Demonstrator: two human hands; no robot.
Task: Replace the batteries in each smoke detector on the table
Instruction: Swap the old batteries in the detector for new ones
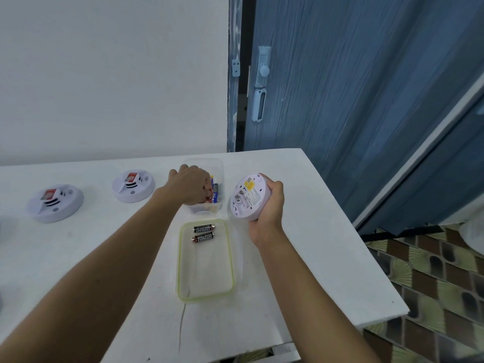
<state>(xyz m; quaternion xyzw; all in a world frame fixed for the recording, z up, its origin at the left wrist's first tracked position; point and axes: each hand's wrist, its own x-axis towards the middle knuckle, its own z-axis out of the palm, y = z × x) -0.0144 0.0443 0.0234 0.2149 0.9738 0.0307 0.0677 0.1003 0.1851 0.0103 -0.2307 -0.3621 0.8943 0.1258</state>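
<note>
- Now lifted clear of the white bench (314, 258) and tipped on edge: round white plastic smoke detector (247, 197), back side with its yellow label turned to the camera.
- Clasped by the right hand (269, 208), grip closed round the rim from the right.
- Probably light, stiff and hollow, with a smooth moulded shell that may be a little slippery. Best taken by the rim, clear of the battery bay and any thin contacts on the back.
- Just left of it, a clear rectangular plastic tub (218, 169) with blue-and-white batteries (215, 192) inside. Small hard cylinders, apt to roll, best pinched round the middle.
- Sunk into that tub, the left hand (190, 186), fingers pointing down among the batteries. Grip hidden, so cannot tell whether closed on one.
- Nearer the camera, a shallow clear tray with a green rim (180, 258), holding two black batteries (204, 228) side by side, presumably the spent pair.
- Farther left on the bench, well apart, a second white smoke detector (133, 186) and a third white smoke detector (55, 203), both lying flat, each with a red tag on top.
- Behind the bench, a plain white wall and a blue wood-grain door (340, 74).
</note>
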